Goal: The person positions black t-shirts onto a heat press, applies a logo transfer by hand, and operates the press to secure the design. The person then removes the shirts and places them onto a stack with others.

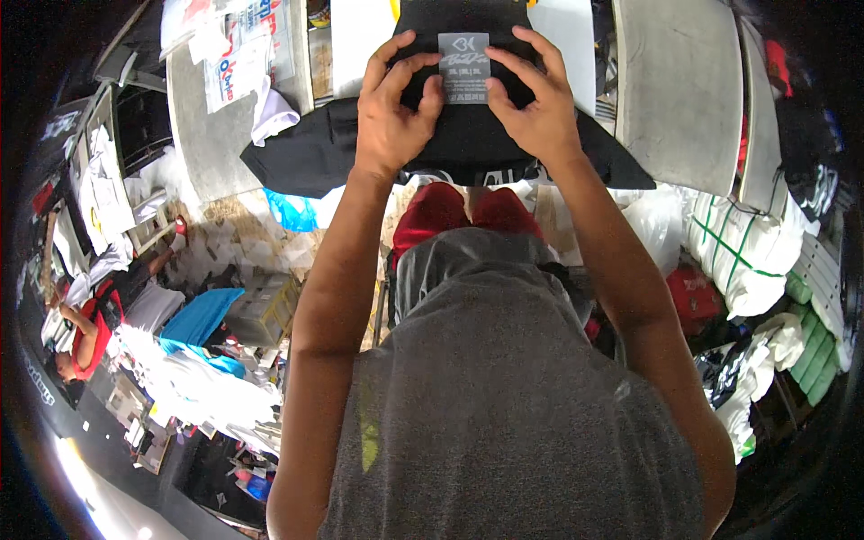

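A black garment (301, 148), apparently a shirt, lies spread over a board in front of me, its lower edges hanging toward my lap. On it rests a small grey rectangular label (463, 67) with light printing, squared up between my hands. My left hand (396, 108) lies on the cloth with its fingers apart, its index fingertip and thumb at the label's left edge. Mirroring it, my right hand (535, 99) has spread fingers, with index fingertip and thumb at the label's right edge. Neither hand grips anything that I can see.
Grey padded boards stand at left (202, 144) and right (679, 99); a printed plastic bag (247, 54) and white cloth lie on the left one. A white sack with green straps (742, 247) sits at right. Another person in red (90, 337) is at far left, near piled fabric.
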Tool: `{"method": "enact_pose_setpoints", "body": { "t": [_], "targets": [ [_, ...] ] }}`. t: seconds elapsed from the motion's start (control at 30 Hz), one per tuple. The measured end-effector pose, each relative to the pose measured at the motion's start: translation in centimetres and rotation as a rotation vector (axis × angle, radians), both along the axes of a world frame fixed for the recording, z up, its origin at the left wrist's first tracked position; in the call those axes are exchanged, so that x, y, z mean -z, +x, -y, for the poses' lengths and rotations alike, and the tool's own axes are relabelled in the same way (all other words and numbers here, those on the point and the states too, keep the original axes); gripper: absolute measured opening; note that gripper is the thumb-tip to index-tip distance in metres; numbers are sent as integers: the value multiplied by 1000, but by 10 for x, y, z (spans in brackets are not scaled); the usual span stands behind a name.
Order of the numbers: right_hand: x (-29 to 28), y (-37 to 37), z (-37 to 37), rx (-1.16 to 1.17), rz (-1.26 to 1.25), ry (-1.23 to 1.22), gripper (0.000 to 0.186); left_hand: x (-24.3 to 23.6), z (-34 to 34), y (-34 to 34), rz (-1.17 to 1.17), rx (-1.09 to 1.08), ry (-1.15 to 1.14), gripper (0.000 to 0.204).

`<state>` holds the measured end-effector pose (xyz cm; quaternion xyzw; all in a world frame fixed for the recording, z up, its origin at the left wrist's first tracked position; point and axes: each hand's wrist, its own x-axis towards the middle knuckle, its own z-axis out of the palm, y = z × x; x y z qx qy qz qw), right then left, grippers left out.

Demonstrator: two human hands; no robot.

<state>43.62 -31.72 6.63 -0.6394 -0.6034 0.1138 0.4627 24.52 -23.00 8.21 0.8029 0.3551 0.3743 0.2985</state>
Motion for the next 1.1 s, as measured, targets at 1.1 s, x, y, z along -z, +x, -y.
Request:
{"method": "enact_pose_setpoints", "body": {
  "t": [1.1],
  "targets": [
    [-25, 2, 1, 1, -53, -34, 36, -25, 7, 1, 91, 13, -184, 23]
  ]
}}
